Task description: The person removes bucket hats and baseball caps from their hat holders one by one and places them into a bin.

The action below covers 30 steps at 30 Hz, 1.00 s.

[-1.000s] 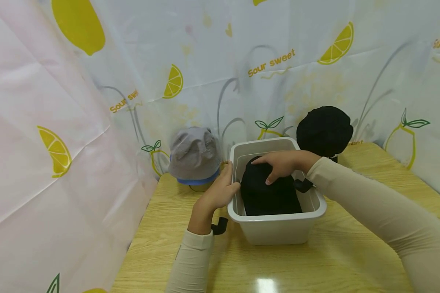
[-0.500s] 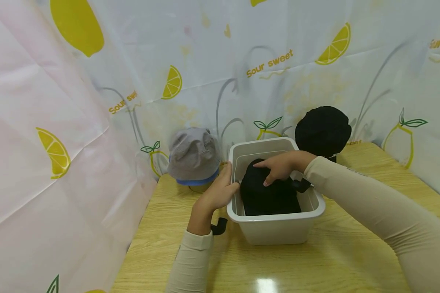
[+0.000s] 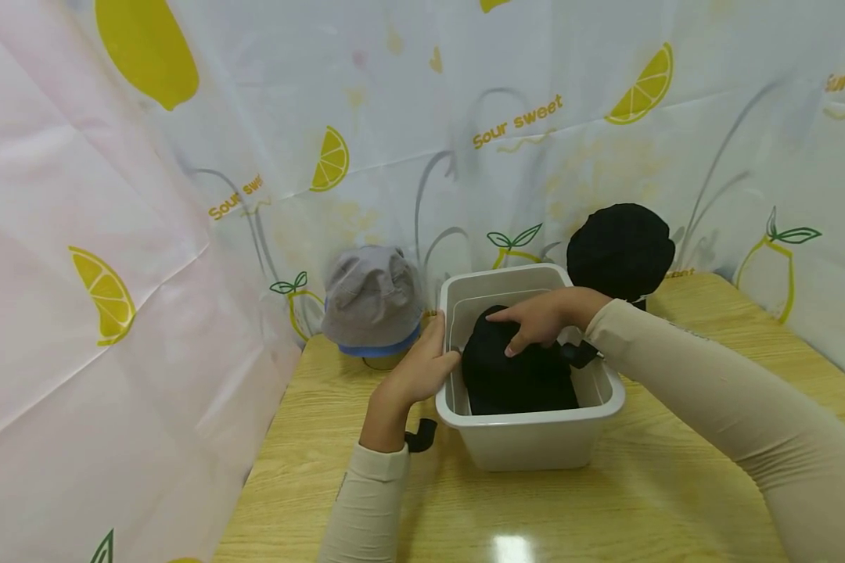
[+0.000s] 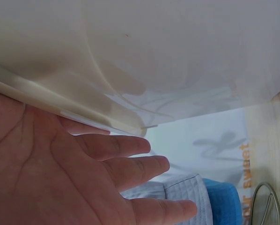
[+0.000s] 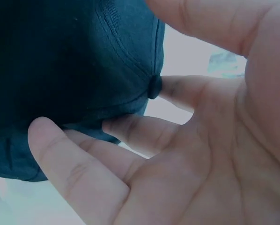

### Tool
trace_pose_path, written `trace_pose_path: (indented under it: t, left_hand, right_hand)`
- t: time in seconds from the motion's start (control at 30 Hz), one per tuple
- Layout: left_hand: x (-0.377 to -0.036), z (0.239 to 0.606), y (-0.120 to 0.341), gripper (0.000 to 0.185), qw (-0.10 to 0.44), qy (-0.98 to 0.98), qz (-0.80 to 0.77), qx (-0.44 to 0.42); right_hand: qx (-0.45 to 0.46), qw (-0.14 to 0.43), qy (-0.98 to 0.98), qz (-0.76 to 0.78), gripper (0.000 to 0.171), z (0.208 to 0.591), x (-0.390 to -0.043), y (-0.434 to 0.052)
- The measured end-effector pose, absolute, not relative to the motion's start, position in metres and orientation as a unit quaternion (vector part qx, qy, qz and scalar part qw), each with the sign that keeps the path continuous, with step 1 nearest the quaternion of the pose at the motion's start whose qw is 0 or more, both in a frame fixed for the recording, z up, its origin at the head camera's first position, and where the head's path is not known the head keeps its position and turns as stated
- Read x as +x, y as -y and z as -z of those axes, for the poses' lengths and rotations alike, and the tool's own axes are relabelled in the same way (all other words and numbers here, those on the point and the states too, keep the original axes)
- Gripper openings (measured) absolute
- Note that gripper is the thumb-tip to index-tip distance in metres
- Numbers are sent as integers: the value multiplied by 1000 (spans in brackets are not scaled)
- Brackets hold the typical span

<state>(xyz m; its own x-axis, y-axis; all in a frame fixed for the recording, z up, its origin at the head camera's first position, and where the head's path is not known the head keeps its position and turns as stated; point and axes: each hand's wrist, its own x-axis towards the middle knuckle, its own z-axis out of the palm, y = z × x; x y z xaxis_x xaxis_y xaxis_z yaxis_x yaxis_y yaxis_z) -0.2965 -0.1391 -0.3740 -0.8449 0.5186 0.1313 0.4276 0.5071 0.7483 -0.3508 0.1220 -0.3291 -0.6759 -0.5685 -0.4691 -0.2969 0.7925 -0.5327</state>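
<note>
In the head view, a black cap (image 3: 524,383) lies inside a white plastic bin (image 3: 535,442). My right hand (image 3: 535,319) reaches over the far right side and touches the top of the cap, thumb and fingers spread apart. From the right wrist, the crown of the cap (image 5: 84,56) shows a cloth button, and several fingertips are right at it. My left hand (image 3: 422,367) rests at the bin's left rim, thumb over the edge, palm outside. The left wrist view shows its fingers (image 4: 137,171) straight, just below the rim.
Grey bucket hats (image 3: 373,297) with a blue brim beneath stand on a holder at the back left. Another black hat (image 3: 621,254) stands behind the bin to the right. The wooden table (image 3: 352,407) ends at a lemon-printed curtain (image 3: 387,70).
The head view has shifted very slightly. My right hand and the top of the black cap have sunk a little in the bin. The left hand keeps its place at the rim.
</note>
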Motion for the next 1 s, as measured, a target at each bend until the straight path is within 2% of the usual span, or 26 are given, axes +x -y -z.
trace_pose_path:
  t: [0.23, 0.47, 0.6, 1.0]
  left_hand:
    - [-297, 376, 140, 86, 48, -862, -417, 284]
    - [-298, 377, 139, 86, 43, -862, -417, 285]
    - [-297, 377, 140, 87, 42, -868, -408, 279]
    - [-296, 375, 139, 86, 51, -867, -412, 274]
  right_hand:
    - [-261, 311, -891, 203, 86, 324, -349, -123]
    - [-295, 255, -907, 163, 83, 313, -349, -129]
    - [-308, 244, -903, 176, 80, 307, -347, -135]
    - [-297, 163, -915, 219, 65, 291, -339, -162]
